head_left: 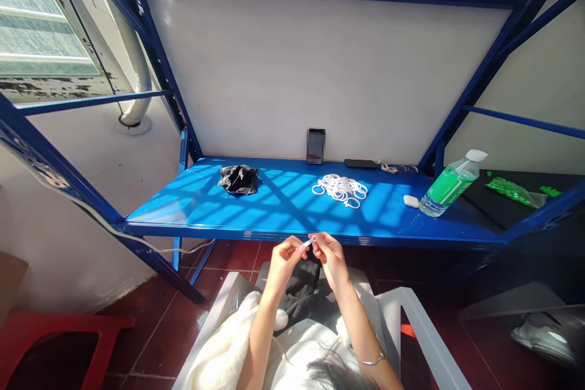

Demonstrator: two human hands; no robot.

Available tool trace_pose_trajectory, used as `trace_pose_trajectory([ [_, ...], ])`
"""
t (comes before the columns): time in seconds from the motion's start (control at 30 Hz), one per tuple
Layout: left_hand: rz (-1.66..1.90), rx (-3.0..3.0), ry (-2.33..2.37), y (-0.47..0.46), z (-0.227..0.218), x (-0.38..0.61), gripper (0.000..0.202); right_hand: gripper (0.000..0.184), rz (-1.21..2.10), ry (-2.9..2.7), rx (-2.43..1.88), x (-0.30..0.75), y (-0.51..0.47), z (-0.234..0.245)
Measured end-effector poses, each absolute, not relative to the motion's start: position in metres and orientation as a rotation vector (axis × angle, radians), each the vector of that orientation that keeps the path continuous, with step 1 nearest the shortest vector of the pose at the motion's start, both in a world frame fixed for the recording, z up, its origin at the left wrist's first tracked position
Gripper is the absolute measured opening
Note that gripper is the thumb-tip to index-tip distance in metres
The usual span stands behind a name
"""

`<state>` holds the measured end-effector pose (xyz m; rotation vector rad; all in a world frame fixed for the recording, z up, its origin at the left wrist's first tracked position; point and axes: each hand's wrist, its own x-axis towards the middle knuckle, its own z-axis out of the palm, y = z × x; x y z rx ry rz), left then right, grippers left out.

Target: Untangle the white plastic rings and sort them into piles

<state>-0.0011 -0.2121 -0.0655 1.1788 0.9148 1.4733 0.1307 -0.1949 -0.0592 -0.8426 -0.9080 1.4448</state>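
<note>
Just below the front edge of a blue metal shelf (283,207), my left hand (286,256) and my right hand (331,256) meet, each pinching one end of a small white piece (307,244). Both hands have their fingers closed on it. A heap of white rings (340,189) lies on the shelf a little beyond my hands. A silver bracelet (372,359) sits on my right wrist.
On the shelf: a crumpled black bag (237,180) at left, a phone propped upright (315,146) against the wall, a flat dark phone (361,163), a small white case (411,200) and a green-labelled bottle (450,184) at right. A red stool (59,341) stands lower left.
</note>
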Motion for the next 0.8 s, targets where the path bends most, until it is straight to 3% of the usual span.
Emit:
trace_pose_trajectory([
  [0.8, 1.591, 1.133, 0.859, -0.2123, -0.0707, -0.0012, 0.041, 0.039, 1.432, -0.855, -0.81, 0.1236, -0.2031, -0.0531],
])
